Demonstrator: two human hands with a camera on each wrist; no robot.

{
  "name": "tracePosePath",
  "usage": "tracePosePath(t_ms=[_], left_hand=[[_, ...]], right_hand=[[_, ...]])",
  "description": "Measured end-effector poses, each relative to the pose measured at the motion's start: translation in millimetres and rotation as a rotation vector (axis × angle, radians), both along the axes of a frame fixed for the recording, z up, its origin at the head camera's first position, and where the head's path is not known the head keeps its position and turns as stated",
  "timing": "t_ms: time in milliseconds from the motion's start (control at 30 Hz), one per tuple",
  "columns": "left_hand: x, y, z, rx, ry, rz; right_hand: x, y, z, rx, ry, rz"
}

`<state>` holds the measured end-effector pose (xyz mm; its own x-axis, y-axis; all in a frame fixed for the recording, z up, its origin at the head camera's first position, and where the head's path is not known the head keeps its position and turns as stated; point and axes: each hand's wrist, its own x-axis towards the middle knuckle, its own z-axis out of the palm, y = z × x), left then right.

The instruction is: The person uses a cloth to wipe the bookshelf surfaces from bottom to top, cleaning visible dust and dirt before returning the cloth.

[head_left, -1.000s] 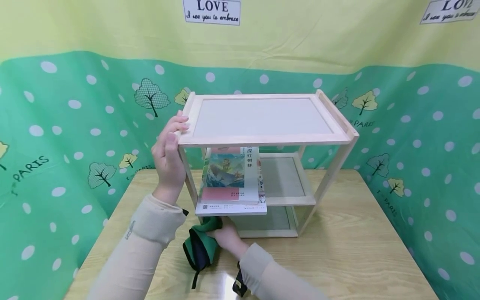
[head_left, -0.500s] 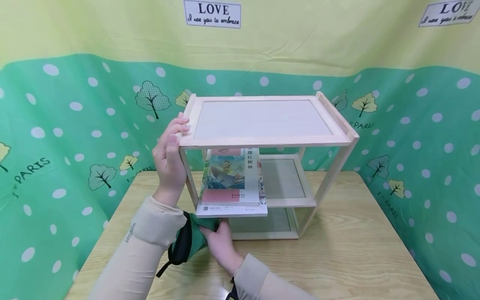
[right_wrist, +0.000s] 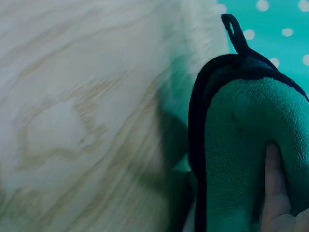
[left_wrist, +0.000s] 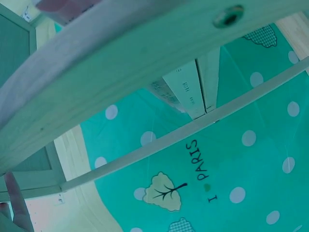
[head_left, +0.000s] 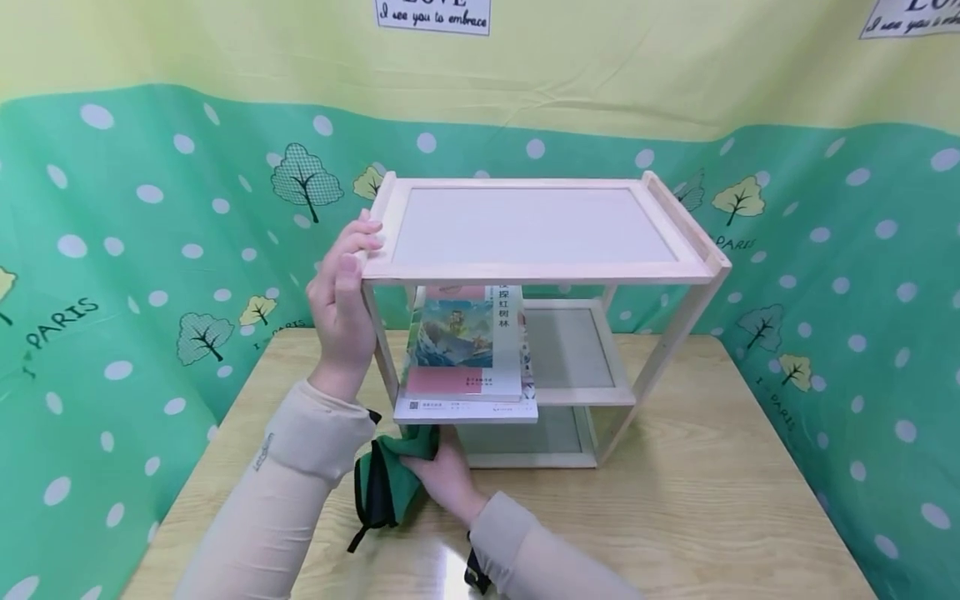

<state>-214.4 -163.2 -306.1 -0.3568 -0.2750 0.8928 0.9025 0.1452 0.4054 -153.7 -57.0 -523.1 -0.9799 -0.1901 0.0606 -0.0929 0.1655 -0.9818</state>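
A three-tier pale wooden shelf [head_left: 525,225] stands on the table. My left hand [head_left: 341,292] grips the left end of its top tier, thumb in front and fingers over the edge. In the left wrist view, a few fingers [left_wrist: 18,205] show beside the shelf's wood. My right hand [head_left: 450,475] holds a fleecy green cleaning cloth [head_left: 407,487] with black edging and a loop, low at the front left of the shelf. In the right wrist view, one finger lies along the cloth [right_wrist: 236,145]. The book and the cloth hide some right fingertips.
Two stacked books, the upper with a sea picture [head_left: 453,333] and a wider white-edged one [head_left: 465,412] below, lie on the left of the middle tier and jut past its front. A dotted green curtain [head_left: 150,250] surrounds the wood-grain table [head_left: 712,483].
The cloth and its loop swung left, then partly back to the right. My right hand stays by the lower left of the shelf. The left hand keeps its grip; the view tilted slightly.
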Motion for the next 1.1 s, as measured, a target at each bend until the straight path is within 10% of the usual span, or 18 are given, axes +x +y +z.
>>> tracePosePath(t_ms=[567,1100], left_hand=[[0.8,0.0,1.6,-0.012,0.013,0.004],[6.8,-1.2,3.5,-0.033,-0.059,0.008]], right_hand=[[-2.1,24.7,-7.4,0.08,-0.125,0.076],[23.6,79.0,27.2,0.215,0.003,0.062]])
